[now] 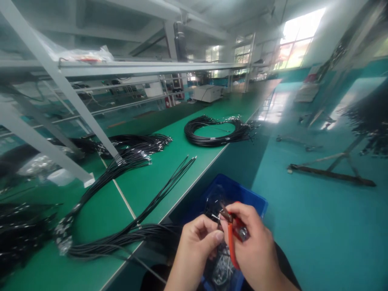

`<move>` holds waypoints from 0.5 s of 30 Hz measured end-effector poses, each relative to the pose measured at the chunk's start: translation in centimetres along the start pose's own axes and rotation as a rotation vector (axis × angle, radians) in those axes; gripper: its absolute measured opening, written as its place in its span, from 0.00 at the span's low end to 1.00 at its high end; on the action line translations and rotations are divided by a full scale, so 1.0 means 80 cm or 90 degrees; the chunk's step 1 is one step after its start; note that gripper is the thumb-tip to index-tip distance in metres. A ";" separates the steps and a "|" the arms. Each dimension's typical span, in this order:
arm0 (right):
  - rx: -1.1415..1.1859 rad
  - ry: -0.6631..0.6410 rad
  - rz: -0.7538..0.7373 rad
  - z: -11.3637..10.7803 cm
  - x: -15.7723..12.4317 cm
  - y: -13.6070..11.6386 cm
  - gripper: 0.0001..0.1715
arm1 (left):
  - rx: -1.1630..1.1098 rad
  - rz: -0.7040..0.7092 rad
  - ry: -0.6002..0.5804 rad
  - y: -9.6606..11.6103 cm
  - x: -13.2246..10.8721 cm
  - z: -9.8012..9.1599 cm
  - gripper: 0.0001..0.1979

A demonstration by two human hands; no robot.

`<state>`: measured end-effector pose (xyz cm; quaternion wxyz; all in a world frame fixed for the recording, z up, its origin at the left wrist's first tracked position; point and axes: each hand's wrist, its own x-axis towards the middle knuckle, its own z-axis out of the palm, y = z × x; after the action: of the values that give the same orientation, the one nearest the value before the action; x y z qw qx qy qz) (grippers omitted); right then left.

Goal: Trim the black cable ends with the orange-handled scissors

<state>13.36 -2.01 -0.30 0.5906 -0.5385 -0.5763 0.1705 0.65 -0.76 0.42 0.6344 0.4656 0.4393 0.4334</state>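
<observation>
Above the blue bin [257, 198], my right hand [253, 238] is wrapped round a pair of cutting pliers with red-orange handles [232, 246]. Their dark metal jaws point up and left, close to the fingertips of my left hand [198, 242]. That hand is closed in a pinch on what looks like the end of a thin black cable, with a small pale tip [216, 217] showing at the jaws. Its fingers hide most of the piece. Clear and dark small pieces [222, 268] lie inside the bin, partly covered by my hands.
On the green table [163, 178] to my left lie a curved bundle of black cables [121, 238] and a coiled cable bundle [209, 140]. Shelf posts [75, 101] rise from the table. A wheeled stand [333, 171] hung with cables is on the right.
</observation>
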 end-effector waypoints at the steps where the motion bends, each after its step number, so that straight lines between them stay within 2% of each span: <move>1: -0.024 0.009 -0.062 0.000 0.000 0.000 0.16 | -0.002 0.006 -0.003 0.000 -0.001 0.001 0.14; 3: -0.059 0.017 -0.162 0.001 0.002 0.000 0.17 | -0.006 0.021 -0.008 0.000 -0.003 0.003 0.13; 5: -0.063 0.022 -0.183 0.003 0.003 0.001 0.17 | -0.007 0.032 0.001 -0.001 -0.005 0.004 0.13; 11: -0.021 0.020 -0.010 0.000 -0.013 0.011 0.12 | -0.030 0.063 0.087 0.006 -0.003 -0.001 0.09; 13: 0.054 -0.029 0.044 -0.006 -0.022 0.010 0.13 | -0.018 0.075 0.095 0.012 0.000 -0.005 0.07; 15: 0.179 -0.126 0.168 -0.011 -0.029 0.004 0.12 | -0.015 0.094 0.098 0.016 0.002 -0.007 0.06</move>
<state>13.62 -4.19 -1.50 0.5732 -0.5018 -0.5267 0.3771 0.00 -0.22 1.56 0.5702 0.4547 0.4464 0.5185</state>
